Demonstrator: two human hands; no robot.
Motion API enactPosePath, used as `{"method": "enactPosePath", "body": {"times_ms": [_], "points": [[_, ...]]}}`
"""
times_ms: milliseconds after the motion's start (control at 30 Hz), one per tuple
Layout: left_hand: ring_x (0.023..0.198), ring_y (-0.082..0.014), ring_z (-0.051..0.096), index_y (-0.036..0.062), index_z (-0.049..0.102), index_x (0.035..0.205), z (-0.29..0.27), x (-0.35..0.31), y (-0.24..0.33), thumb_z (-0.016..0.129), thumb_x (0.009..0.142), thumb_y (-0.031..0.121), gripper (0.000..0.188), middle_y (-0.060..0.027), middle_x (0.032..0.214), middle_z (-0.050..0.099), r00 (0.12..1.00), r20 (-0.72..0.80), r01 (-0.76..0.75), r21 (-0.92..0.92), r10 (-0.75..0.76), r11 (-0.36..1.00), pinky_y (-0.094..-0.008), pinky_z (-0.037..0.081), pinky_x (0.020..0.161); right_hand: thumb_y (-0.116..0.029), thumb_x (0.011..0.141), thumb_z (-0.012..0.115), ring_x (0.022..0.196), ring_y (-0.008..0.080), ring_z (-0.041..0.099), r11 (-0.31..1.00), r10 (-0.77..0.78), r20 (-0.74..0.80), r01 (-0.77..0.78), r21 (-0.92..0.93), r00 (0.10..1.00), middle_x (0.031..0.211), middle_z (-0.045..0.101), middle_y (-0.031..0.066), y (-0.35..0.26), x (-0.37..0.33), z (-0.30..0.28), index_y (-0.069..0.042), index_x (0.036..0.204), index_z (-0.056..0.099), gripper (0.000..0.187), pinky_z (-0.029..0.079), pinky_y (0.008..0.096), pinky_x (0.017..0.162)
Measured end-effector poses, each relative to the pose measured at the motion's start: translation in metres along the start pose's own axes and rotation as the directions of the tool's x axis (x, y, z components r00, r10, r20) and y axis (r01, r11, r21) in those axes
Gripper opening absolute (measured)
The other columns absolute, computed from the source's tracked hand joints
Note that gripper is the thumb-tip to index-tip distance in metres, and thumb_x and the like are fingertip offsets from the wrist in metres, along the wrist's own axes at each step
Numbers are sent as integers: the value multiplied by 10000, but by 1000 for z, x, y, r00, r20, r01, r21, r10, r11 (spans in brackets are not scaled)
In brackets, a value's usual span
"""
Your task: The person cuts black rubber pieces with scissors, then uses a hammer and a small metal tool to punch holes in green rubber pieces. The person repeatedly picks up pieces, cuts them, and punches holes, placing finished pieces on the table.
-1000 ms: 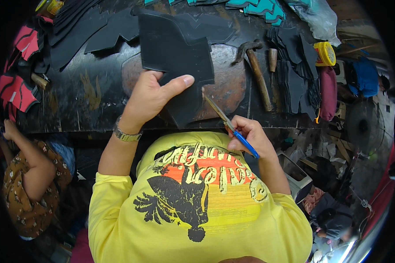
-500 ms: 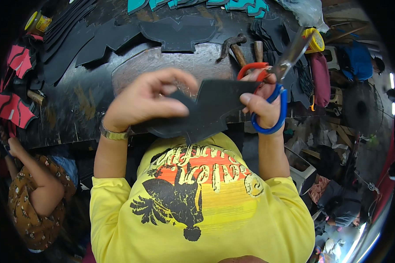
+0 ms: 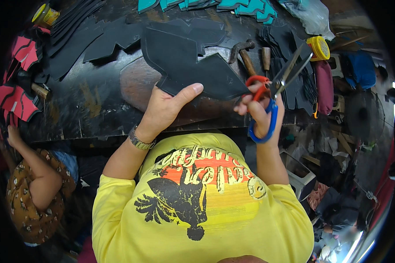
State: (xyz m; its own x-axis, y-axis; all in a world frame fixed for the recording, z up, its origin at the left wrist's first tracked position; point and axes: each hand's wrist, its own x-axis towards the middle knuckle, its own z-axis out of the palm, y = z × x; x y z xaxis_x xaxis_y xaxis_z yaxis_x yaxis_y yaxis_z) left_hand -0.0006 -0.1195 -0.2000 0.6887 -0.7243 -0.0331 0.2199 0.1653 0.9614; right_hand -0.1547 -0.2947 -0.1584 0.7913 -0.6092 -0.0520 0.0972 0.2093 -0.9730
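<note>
My left hand (image 3: pixel 171 104) grips the lower edge of a flat black cut-out piece (image 3: pixel 180 65), thumb on top and fingers hidden underneath. The piece has a stepped notch and a pointed right end, and it is held above the table. Through the handles of a pair of scissors (image 3: pixel 287 70), one red and one blue, go the fingers of my right hand (image 3: pixel 263 115). The blades are parted and point up to the right, away from the piece. The piece's pointed tip lies close by my right fingers; whether they touch it I cannot tell.
More black pieces (image 3: pixel 77 52) lie on the dark table (image 3: pixel 74 127), with teal pieces (image 3: pixel 245 9) at the far edge and red ones (image 3: pixel 17 103) at left. A hammer (image 3: pixel 245 59) lies beyond the scissors. A yellow tub (image 3: pixel 319 48) stands right. Another person (image 3: pixel 39 188) sits at left.
The black piece has swung up and away from my body, now turned with its broad part at the far left. My left hand has closed on its near edge. The scissor blades have parted.
</note>
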Motion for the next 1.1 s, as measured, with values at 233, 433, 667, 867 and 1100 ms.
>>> {"method": "enactPosePath", "body": {"times_ms": [233, 433, 667, 867, 1100], "points": [[939, -94, 638, -5, 709, 1084, -12, 4, 8, 694, 988, 173, 203, -16, 1030, 719, 996, -84, -49, -118, 39, 992, -273, 513, 840, -319, 784, 881, 780, 63, 500, 855, 484, 419, -313, -414, 768, 862, 531, -12, -16, -24, -16, -40, 1052, 576, 493, 428, 226, 712], [922, -89, 631, -6, 707, 1081, -5, -3, 16, 678, 1003, 197, 219, -11, 1007, 720, 993, -55, -101, -8, 100, 995, -273, 511, 822, -581, 840, 772, 734, 77, 563, 734, 612, 305, -380, -563, 730, 823, 551, -1, 1, -24, -20, -35, 1052, 596, 611, 497, 240, 636], [894, -88, 624, -19, 699, 1089, -10, -2, 16, 669, 1009, 183, 219, -25, 990, 724, 985, -39, -158, 178, 168, 971, -269, 511, 792, -539, 841, 793, 723, 74, 554, 754, 596, 315, -378, -538, 739, 834, 555, -3, 3, -24, -19, -41, 1050, 600, 573, 488, 243, 622], [906, -84, 640, -14, 707, 1081, -10, -1, 13, 696, 988, 156, 195, -25, 1002, 731, 990, -94, -106, 11, 106, 994, -262, 520, 815, -448, 854, 811, 775, 67, 509, 724, 610, 332, -336, -603, 719, 886, 543, -4, 4, -25, -26, -39, 1052, 598, 502, 432, 233, 678], [934, -93, 671, -5, 718, 1109, -12, 1, 15, 723, 964, 136, 202, -39, 1062, 747, 991, -127, -67, -175, 45, 982, -264, 536, 847, -302, 859, 830, 727, 52, 480, 762, 546, 354, -275, -586, 759, 798, 516, -35, 1, -30, -20, -47, 995, 579, 383, 397, 230, 635]]}}
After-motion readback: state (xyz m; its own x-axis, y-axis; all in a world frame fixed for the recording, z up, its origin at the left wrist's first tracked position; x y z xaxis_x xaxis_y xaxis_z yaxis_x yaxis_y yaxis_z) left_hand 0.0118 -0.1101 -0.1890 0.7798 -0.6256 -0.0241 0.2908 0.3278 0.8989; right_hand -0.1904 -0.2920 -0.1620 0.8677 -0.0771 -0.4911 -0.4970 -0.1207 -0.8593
